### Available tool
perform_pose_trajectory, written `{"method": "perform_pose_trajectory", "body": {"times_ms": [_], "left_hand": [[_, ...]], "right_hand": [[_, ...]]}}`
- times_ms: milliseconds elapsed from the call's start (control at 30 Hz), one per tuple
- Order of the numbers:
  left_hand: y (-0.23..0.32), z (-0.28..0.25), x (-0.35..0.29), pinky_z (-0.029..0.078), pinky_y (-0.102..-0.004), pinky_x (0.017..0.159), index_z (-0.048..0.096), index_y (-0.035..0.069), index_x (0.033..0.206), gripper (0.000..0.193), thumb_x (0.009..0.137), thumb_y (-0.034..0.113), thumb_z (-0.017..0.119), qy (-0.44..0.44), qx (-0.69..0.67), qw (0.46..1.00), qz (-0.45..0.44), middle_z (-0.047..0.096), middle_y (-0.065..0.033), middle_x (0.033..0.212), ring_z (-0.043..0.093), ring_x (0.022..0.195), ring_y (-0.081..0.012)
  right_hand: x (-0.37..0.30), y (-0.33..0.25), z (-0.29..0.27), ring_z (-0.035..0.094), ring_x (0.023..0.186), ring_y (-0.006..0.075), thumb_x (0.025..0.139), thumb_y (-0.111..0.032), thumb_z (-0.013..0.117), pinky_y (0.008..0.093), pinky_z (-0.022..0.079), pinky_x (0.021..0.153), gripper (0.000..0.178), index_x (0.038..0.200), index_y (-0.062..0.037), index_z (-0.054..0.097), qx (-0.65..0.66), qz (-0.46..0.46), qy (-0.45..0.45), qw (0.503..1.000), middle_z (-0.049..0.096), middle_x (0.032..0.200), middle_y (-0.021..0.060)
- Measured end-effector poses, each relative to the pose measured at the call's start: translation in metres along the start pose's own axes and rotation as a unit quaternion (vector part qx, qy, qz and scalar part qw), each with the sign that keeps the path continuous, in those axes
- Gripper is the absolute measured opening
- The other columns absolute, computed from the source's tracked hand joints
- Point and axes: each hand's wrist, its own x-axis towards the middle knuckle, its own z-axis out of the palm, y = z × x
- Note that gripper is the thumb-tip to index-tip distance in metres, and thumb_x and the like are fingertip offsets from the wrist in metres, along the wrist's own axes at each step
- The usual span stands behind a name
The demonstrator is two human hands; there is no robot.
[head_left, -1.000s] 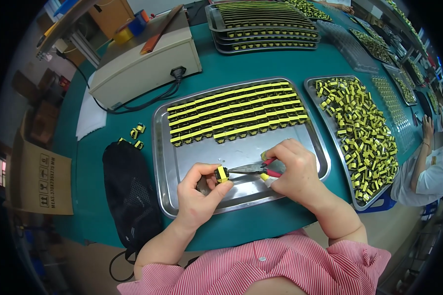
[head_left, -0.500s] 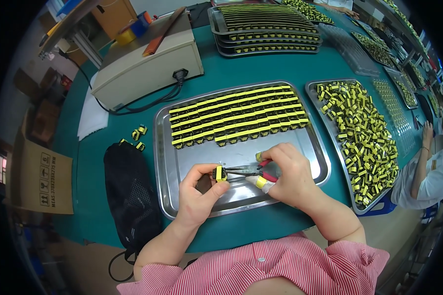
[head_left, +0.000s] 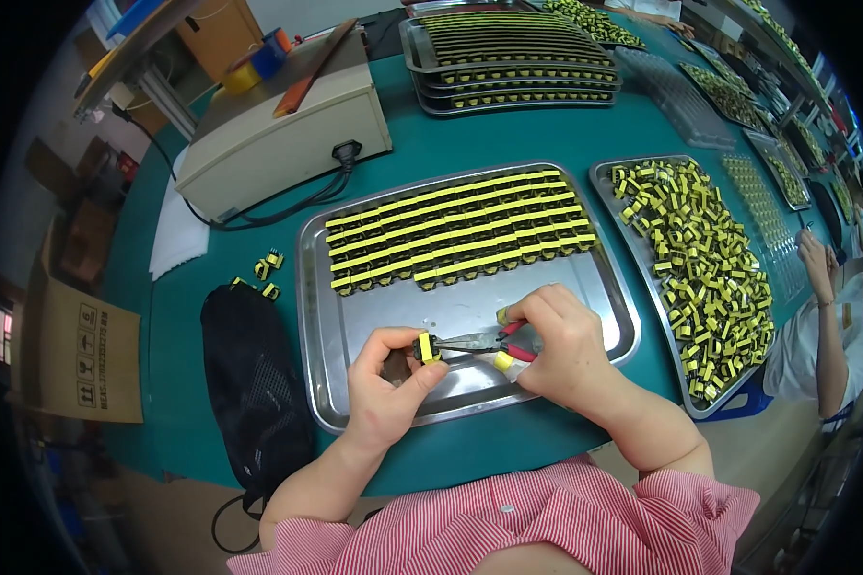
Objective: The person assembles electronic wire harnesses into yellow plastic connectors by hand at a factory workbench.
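Observation:
Between the thumb and fingers of my left hand [head_left: 382, 388] is a small transformer [head_left: 426, 347], black with a yellow tape band. My right hand [head_left: 571, 350] is wrapped round red-handled pliers [head_left: 520, 353], with yellow wraps on the thumb and a finger. The slim plier jaws reach left to the transformer's right side; whether they grip a pin there is too small to tell. Both hands are over the front part of a metal tray [head_left: 547, 287]. Several neat rows of transformers [head_left: 451, 230] fill the tray's far half.
On the right lies a tray heaped with loose transformers [head_left: 700, 278]. Stacked trays [head_left: 513, 81] stand at the back. A beige box-shaped device [head_left: 278, 139] with a black plug is back left. A black pouch [head_left: 254, 374] and several loose transformers [head_left: 270, 261] lie left. A co-worker's hand [head_left: 817, 264] is far right.
The plier handles have drawn a little closer together, and the jaws look less spread. My hands stay in nearly the same place with the transformer. The co-worker's hand has shifted slightly left.

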Motion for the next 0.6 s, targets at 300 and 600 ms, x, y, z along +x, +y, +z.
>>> {"method": "perform_pose_trajectory", "body": {"times_ms": [300, 600], "left_hand": [[-0.0068, 0.0042, -0.003, 0.042, -0.0198, 0.067, 0.049, -0.002, 0.102, 0.034, 0.075, 0.005, 0.068, 0.01, 0.039, 0.999, 0.035, 0.055, -0.0041, 0.089, 0.051, 0.075, -0.0069], [-0.0069, 0.0082, 0.0016, 0.043, -0.0245, 0.068, 0.046, -0.001, 0.11, 0.029, 0.082, 0.002, 0.054, -0.034, -0.153, 0.986, -0.066, 0.056, -0.0134, 0.104, 0.054, 0.079, -0.0134]], "right_hand": [[-0.0009, 0.0031, 0.0018, 0.056, 0.069, 0.0247, 0.05, -0.006, 0.077, 0.0327, 0.046, 0.057, 0.033, 0.077, -0.0038, 0.057, 0.011, 0.013, -0.008, 1.0, 0.057, 0.073, 0.0071], [-0.0018, -0.0024, 0.0033, 0.057, 0.076, 0.0145, 0.078, -0.013, 0.066, 0.0268, 0.046, 0.066, 0.021, 0.094, -0.0009, 0.058, 0.23, 0.208, -0.131, 0.941, 0.058, 0.08, 0.0073]]}}
